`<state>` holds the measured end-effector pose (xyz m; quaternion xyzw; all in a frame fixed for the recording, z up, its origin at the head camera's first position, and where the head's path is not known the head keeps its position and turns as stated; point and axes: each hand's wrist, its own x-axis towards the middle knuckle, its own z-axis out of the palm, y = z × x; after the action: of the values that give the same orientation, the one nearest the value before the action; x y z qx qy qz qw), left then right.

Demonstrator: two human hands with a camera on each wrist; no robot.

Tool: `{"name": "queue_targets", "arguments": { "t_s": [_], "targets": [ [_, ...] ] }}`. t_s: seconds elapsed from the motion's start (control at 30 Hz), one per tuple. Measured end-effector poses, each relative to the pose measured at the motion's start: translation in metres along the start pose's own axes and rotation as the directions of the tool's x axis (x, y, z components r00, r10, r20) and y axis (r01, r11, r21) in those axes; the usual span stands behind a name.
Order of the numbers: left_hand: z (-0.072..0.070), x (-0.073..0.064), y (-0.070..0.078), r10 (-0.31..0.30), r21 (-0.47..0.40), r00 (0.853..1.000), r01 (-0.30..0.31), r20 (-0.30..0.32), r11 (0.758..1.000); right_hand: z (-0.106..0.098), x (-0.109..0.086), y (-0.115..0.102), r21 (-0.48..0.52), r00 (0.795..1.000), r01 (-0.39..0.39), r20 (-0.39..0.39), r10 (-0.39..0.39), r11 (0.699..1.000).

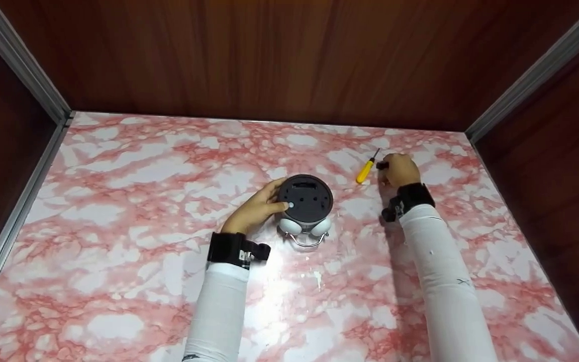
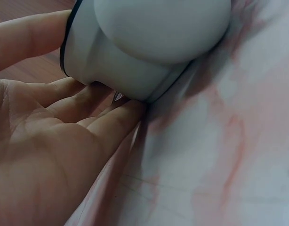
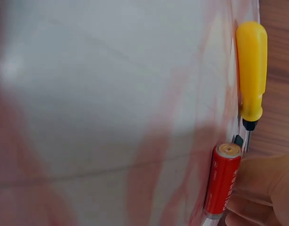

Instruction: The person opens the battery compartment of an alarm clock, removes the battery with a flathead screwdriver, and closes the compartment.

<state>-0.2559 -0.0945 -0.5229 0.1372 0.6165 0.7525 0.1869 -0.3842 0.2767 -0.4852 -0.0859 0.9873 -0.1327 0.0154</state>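
Observation:
An alarm clock lies face down, its black back up and its twin white bells towards me. My left hand grips its left side, thumb on the back and fingers round the rim. In the left wrist view those fingers reach under the white casing. My right hand is low over the table, fingers bent. At its fingertips shows a small black piece. The right wrist view shows a red battery right against these fingers; I cannot tell which of the two they hold.
A yellow-handled screwdriver lies left of my right hand, shaft pointing away. The pink and white marbled table ends at a dark wood-grain back panel. Dark side panels with grey metal edging stand left and right.

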Motion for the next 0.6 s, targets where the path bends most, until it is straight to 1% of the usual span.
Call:
{"name": "queue_targets", "arguments": {
  "t_s": [0.2, 0.4, 0.5, 0.6],
  "targets": [
    [0.0015, 0.0002, -0.0011, -0.003, -0.042, 1.0, 0.003, -0.003, 0.999, -0.0007, -0.0007, 0.0019, 0.016, 0.999, 0.04, 0.001, -0.04, 0.999],
    [0.002, -0.0012, 0.0, -0.002, -0.007, 1.0, 0.002, -0.015, 1.0, 0.0002, -0.0007, 0.0042, 0.003, 0.996, 0.086, -0.011, -0.086, 0.996],
    [0.002, -0.0015, 0.0003, -0.018, -0.023, 1.0, 0.017, -0.019, 1.0, 0.0009, -0.0006, 0.0057, -0.011, 0.994, 0.11, -0.025, -0.11, 0.994],
    [0.0013, -0.0011, 0.0003, -0.02, -0.017, 1.0, 0.019, -0.014, 1.0, 0.001, -0.0014, 0.0069, -0.016, 0.991, 0.131, -0.037, -0.131, 0.991]
  ]
}}
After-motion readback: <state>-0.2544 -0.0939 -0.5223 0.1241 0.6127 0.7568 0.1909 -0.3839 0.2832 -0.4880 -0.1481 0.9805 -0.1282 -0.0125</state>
